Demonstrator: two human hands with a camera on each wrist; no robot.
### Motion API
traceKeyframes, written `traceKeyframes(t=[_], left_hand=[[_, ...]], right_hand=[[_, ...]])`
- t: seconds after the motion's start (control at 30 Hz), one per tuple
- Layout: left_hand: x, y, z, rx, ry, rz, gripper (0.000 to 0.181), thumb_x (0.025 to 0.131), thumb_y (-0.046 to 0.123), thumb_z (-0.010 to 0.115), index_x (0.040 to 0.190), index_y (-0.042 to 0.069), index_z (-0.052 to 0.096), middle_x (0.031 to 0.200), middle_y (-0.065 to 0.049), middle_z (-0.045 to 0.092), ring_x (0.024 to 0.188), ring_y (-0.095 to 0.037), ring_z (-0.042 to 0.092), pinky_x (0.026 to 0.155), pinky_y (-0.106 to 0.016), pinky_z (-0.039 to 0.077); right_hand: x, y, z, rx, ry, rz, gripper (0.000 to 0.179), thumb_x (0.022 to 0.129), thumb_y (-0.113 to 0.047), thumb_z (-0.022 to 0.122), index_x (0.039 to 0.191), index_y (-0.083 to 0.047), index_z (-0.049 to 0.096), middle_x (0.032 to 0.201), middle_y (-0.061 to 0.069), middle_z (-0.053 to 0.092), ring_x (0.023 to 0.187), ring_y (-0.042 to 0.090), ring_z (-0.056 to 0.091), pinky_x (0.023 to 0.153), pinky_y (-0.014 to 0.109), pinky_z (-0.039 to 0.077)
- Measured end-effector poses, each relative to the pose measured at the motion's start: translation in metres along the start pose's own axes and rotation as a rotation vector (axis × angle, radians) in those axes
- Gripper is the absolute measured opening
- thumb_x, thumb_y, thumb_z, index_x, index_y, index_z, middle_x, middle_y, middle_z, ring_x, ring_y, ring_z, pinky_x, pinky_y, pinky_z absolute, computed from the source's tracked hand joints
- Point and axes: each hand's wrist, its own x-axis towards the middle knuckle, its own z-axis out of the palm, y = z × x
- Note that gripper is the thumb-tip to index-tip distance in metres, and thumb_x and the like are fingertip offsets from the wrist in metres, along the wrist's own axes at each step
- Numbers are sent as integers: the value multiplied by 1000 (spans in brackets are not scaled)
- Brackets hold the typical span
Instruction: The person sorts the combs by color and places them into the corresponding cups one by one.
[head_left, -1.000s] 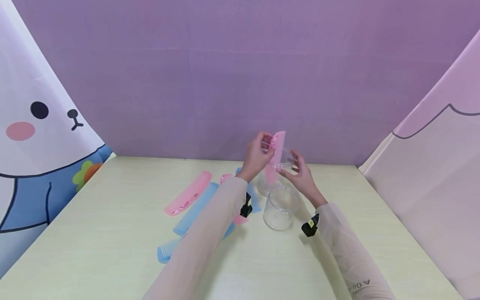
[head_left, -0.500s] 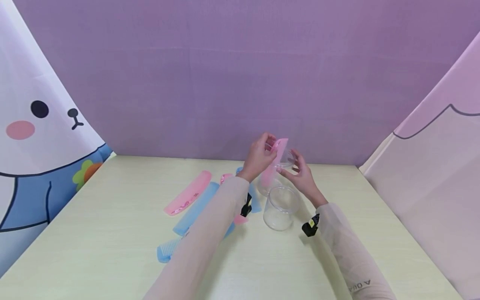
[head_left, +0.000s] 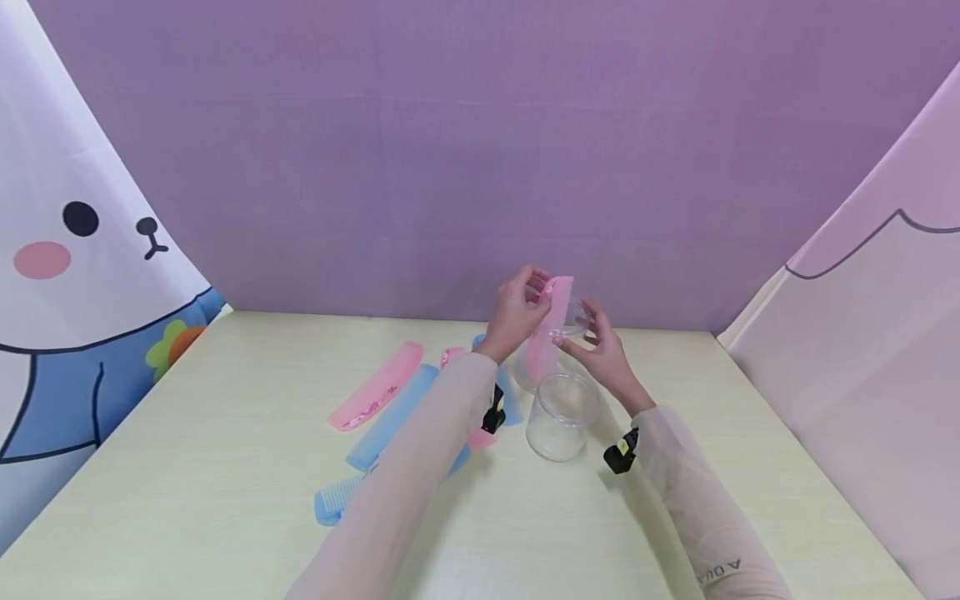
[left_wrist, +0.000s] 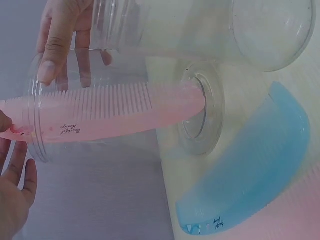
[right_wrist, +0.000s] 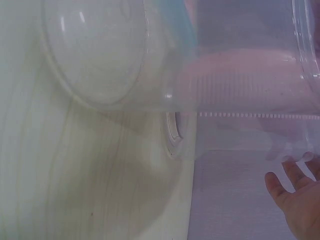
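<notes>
A pink comb (head_left: 555,312) stands nearly upright inside the rear clear plastic jar (left_wrist: 120,127). Its upper end is pinched by my left hand (head_left: 517,308) above the rim. In the left wrist view the lower tip reaches the bottom of the jar. My right hand (head_left: 606,358) grips the same jar at its rim, thumb on the near side and fingers on the far side. Just in front, a second clear jar (head_left: 557,429) stands upright, touched by neither hand.
Left of the jars lie several combs, among them a pink comb (head_left: 377,387) and a blue comb (head_left: 393,421), some partly hidden under my left sleeve (head_left: 420,467). Close by the rear jar rests another blue comb (left_wrist: 245,162). A purple cloth (head_left: 450,167) hangs behind the table.
The pink comb has gone down deeper into the rear jar with my left hand, and then tilted slightly more upright. My right hand and the front jar have stayed put.
</notes>
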Motion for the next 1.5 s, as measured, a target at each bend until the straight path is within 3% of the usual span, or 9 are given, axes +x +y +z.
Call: traceKeyframes(t=[0.23, 0.57, 1.03, 1.3, 1.5], left_hand=[[1, -2, -3, 2, -11, -39, 33, 82, 3, 63, 113, 9, 51, 101, -8, 61, 86, -19, 61, 74, -23, 54], [3, -5, -7, 5, -48, -83, 43, 79, -5, 61, 118, 9, 49, 110, -9, 59, 95, -21, 60, 84, -28, 52], [5, -8, -8, 22, -44, -104, 46, 79, -4, 62, 121, 7, 46, 114, -10, 58, 104, -21, 57, 90, -30, 50], [3, -7, -9, 21, -75, -172, 49, 82, 0, 61, 126, 10, 42, 119, -9, 55, 107, -21, 56, 90, -31, 50], [3, -8, -13, 14, -107, -167, 50, 83, 0, 60, 128, 9, 40, 121, -11, 54, 109, -24, 55, 91, -32, 50]], right_hand=[[-1, -5, -1, 5, -11, 5, 83, 82, -22, 68, 145, -9, 17, 150, 15, 22, 131, 38, 33, 104, 52, 33], [-11, -36, -1, 25, -15, 23, 79, 83, -12, 66, 143, -1, 16, 148, 22, 21, 130, 43, 31, 104, 55, 31], [-10, -34, -1, 30, -19, 9, 78, 83, -11, 65, 143, 0, 16, 148, 22, 21, 130, 44, 31, 104, 55, 31], [-10, -34, -1, 24, -19, 13, 78, 83, -11, 65, 143, 1, 17, 148, 22, 22, 130, 44, 31, 104, 56, 31], [-9, -33, -1, 30, -17, 8, 78, 83, -11, 65, 143, -2, 17, 148, 22, 22, 130, 44, 31, 104, 55, 31]])
